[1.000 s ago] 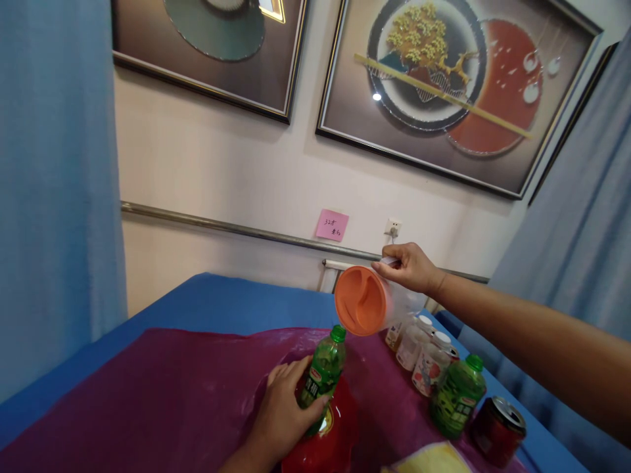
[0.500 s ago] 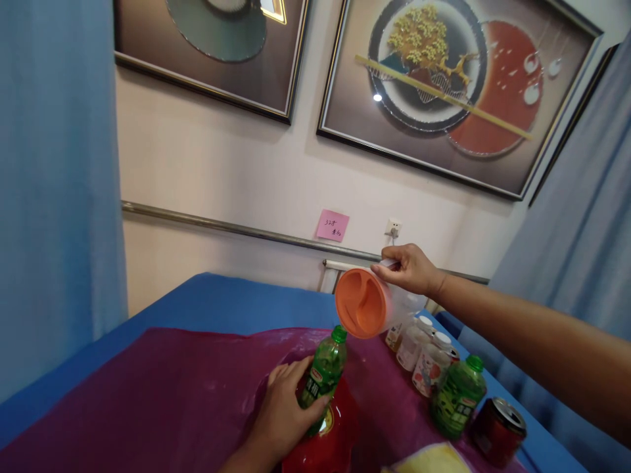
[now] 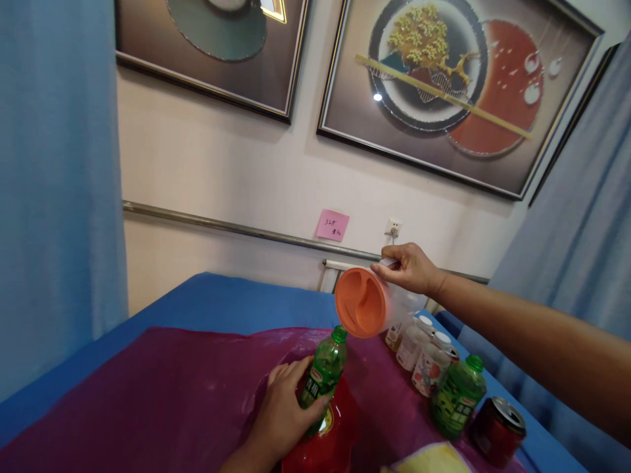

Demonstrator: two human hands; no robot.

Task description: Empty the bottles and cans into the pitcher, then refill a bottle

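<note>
My left hand (image 3: 286,408) is wrapped round a green plastic bottle (image 3: 327,368), which stands slightly tilted over a shiny red dish (image 3: 340,433). By its handle, my right hand (image 3: 410,268) grips a clear plastic pitcher (image 3: 401,303) with an orange lid (image 3: 361,302). The pitcher is tipped on its side, its lid facing left and toward me, with the lid's lower edge just above and right of the bottle's mouth. No stream of liquid can be made out between them.
Clear labelled bottles (image 3: 430,364), a second green bottle (image 3: 458,397) and a dark red can (image 3: 499,430) line the right side of the purple sheet (image 3: 182,387). A yellow cloth (image 3: 428,460) lies in front. Behind are a metal rail (image 3: 236,228) and wall; blue curtains (image 3: 59,171) flank both sides.
</note>
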